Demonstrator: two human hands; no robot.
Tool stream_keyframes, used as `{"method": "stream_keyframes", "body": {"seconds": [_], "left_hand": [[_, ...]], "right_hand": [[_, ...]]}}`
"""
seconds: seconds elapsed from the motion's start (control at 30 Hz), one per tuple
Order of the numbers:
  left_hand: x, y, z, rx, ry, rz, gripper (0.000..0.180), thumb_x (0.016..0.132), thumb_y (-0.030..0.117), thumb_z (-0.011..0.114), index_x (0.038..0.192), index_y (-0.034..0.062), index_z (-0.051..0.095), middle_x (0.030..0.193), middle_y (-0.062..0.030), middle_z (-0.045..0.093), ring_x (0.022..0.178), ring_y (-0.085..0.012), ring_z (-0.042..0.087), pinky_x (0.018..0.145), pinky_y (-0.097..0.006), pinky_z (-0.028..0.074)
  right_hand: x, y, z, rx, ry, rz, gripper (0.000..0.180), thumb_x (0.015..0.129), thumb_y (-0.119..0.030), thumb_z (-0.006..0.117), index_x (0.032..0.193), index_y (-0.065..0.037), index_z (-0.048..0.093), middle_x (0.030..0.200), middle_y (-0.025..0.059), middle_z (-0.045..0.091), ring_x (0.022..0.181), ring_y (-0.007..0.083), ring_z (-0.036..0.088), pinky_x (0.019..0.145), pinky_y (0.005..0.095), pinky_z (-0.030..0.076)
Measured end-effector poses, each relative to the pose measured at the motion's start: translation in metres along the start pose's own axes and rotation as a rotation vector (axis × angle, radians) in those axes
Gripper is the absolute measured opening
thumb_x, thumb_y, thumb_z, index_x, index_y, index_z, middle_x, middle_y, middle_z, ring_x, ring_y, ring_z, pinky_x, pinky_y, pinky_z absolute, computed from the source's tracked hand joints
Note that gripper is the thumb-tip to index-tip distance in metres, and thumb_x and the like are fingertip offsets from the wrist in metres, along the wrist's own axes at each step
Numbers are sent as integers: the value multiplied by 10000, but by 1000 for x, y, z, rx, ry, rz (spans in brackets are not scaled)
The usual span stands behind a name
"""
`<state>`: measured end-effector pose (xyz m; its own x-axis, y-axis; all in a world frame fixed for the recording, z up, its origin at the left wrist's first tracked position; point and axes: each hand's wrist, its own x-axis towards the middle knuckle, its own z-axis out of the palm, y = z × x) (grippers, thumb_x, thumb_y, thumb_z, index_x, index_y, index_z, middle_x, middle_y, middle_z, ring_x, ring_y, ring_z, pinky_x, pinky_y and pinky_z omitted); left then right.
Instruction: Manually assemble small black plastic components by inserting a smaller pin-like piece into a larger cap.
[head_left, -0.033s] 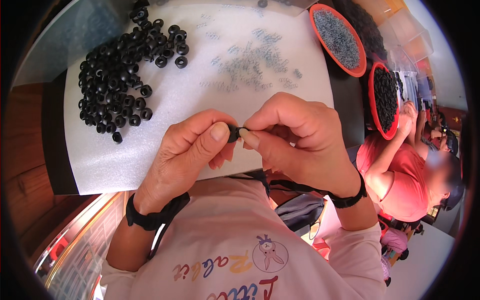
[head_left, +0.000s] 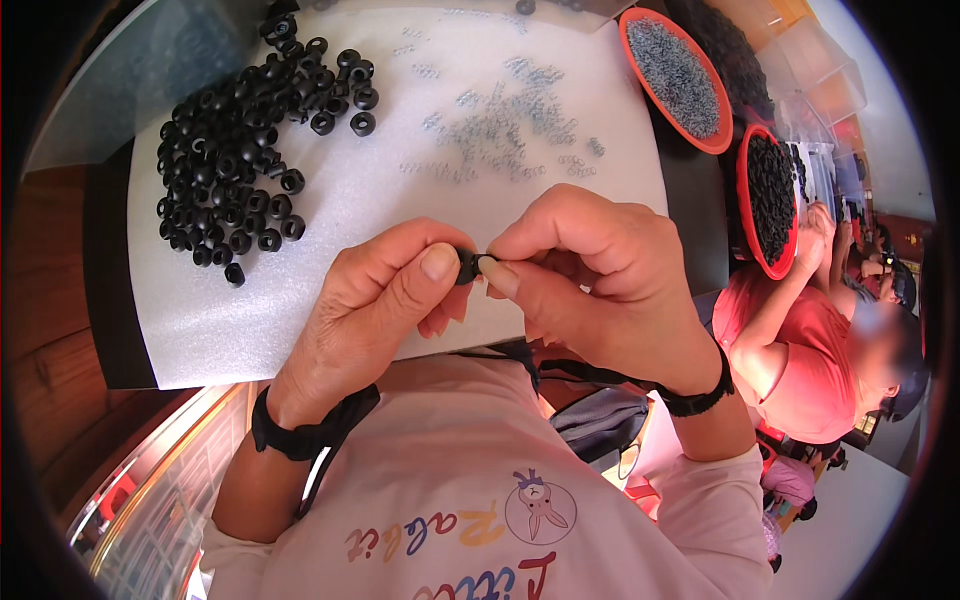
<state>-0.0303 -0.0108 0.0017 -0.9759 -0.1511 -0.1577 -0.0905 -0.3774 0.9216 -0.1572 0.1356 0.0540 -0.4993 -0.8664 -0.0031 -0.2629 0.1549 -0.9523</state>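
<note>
Your left hand and right hand are pinching a black part. By the table's right edge, separate bowls are holding springs and black pieces.

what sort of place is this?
Probably a small-parts assembly workshop: round black parts and small springs lie spread on a white sheet, and another person in a red shirt is nearby.
</note>
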Motion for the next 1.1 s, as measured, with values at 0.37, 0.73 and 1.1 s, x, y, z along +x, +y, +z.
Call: {"method": "stream_keyframes", "body": {"seconds": [0.37, 0.73, 1.1], "left_hand": [[1, -1, -1, 1, 4, -10, 355, 999, 307, 469, 1070, -25, 573, 802, -50, 592, 668, -107, 515, 616, -239, 428], [-2, 4, 0, 48, -47, 21, 357, 1010, 322, 454, 972, -2, 598, 762, -8, 539, 698, -76, 478, 646, -223, 411], [-2, 1, -2, 86, -54, 77, 332, 1007, 302, 463, 974, -2, 592, 755, -4, 535, 690, -73, 471, 637, -217, 404]], "right_hand": [[0, -3, 0, -40, -35, -45, 73, 853, 31, 659, 846, 5, 591, 700, 6, 621, 536, 10, 557, 444, 157, 415], [-9, 8, 5, -116, -34, -264, 128, 823, 27, 676, 931, -15, 621, 791, 71, 648, 552, 98, 610, 465, 215, 444], [-12, 17, 11, -416, 69, -541, 285, 746, 30, 707, 980, -26, 555, 763, 104, 583, 555, 253, 597, 432, 317, 454]]}}
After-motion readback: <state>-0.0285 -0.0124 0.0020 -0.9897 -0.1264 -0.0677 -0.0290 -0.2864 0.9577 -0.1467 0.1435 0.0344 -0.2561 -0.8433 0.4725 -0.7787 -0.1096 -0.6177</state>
